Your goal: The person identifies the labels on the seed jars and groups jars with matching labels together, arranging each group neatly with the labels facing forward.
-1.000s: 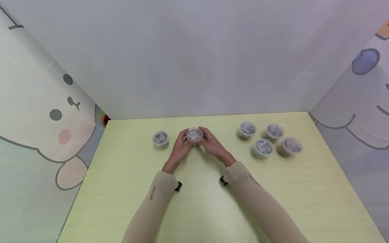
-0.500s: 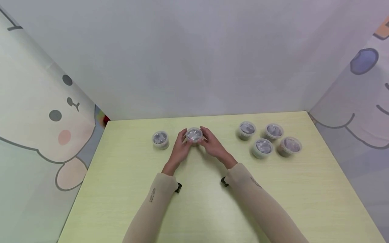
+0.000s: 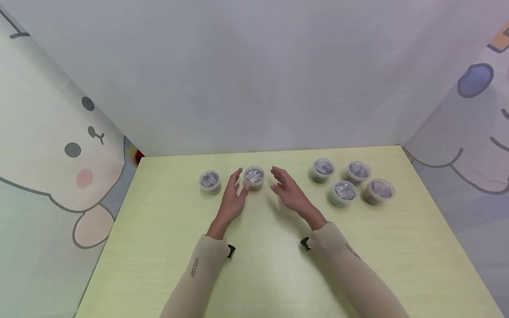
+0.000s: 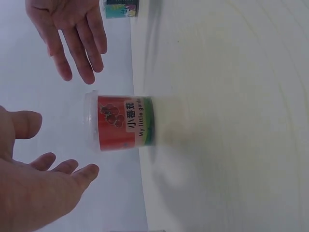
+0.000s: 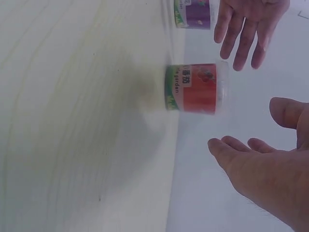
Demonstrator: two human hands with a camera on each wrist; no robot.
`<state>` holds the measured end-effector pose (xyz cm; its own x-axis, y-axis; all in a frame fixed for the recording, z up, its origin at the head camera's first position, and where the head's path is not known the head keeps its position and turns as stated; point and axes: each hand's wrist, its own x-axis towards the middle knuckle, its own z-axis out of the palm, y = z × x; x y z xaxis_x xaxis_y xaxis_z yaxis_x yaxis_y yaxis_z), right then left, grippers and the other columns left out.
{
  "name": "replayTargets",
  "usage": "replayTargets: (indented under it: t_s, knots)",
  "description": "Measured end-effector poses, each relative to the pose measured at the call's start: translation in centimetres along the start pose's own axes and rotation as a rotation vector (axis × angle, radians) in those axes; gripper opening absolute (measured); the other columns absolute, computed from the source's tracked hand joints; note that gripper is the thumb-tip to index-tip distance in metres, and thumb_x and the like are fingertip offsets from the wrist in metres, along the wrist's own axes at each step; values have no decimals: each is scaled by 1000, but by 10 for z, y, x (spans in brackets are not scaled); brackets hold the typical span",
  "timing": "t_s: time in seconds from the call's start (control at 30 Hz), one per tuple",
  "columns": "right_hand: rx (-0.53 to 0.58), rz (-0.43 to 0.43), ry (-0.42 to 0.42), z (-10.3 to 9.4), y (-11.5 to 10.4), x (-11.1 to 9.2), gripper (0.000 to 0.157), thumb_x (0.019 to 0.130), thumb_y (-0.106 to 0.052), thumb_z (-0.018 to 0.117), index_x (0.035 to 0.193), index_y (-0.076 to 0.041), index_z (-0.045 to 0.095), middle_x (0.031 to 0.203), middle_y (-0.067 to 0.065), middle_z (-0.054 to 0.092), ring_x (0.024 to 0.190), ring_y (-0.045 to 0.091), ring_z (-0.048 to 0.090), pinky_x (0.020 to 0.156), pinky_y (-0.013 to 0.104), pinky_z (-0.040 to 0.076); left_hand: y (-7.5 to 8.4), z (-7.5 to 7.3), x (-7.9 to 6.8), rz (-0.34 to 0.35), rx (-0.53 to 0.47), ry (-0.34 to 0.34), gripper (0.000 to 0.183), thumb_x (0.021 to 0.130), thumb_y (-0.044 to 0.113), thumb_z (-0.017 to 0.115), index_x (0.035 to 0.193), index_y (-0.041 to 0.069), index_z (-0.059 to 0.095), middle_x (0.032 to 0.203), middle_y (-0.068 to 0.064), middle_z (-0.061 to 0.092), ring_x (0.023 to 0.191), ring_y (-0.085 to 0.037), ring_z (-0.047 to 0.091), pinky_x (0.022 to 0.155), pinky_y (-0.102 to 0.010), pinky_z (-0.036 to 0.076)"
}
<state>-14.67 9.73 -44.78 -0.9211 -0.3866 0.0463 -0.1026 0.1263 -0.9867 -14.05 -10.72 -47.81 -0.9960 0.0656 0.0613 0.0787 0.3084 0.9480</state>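
Note:
A small lidded plastic cup (image 3: 254, 176) stands upright on the table between the two hands. The left wrist view shows its red label (image 4: 118, 123) with tomatoes and the words "My little garden". My left hand (image 3: 232, 198) is just left of the cup, fingers loosely extended and thumb apart, holding nothing. To the cup's right, a gap away, my right hand (image 3: 290, 192) has relaxed fingers and is also bare. In the right wrist view the same red cup (image 5: 198, 88) sits beyond the right fingers, apart from them.
Another cup (image 3: 210, 182), with a purple label (image 5: 195, 13), stands to the left. Several similar lidded cups are grouped at the right, the nearest one (image 3: 343, 193) pale-sided. A white cloth wall (image 3: 262, 88) rises behind the table's back edge.
Both hands have let go of the middle cup. The right hand has drawn away to the right, the left slightly to the left; the cup stays in place.

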Motion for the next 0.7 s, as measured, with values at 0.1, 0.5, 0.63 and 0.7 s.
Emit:
replayTargets:
  t_s: [0.1,0.5,0.63,0.7]
  knots:
    - [2,0,11,-4,4,-5,52,96,0,46,143,3,24,144,24,28,135,36,22,108,48,20,5,-1,-6,11,-4,-11,56,95,17,52,145,12,27,149,-1,26,136,-17,21,108,-34,24]
    - [-11,2,130,-18,15,-28,50,97,-8,48,143,-4,27,145,18,31,135,30,26,108,45,23,25,7,-21,114,-82,-36,51,95,9,50,142,7,30,145,-11,32,134,-24,27,106,-45,27]
    - [-25,63,215,-21,7,-37,52,97,-13,48,143,-2,26,145,18,30,135,31,25,108,45,22,38,11,-24,155,-116,-80,50,96,6,49,141,3,29,144,-16,31,134,-30,27,105,-49,27]
    - [-28,85,256,-21,0,-41,53,97,-13,48,143,-1,25,145,19,29,134,32,25,108,45,23,48,13,-26,164,-130,-113,50,95,3,48,141,0,28,144,-19,30,133,-34,27,105,-50,27]
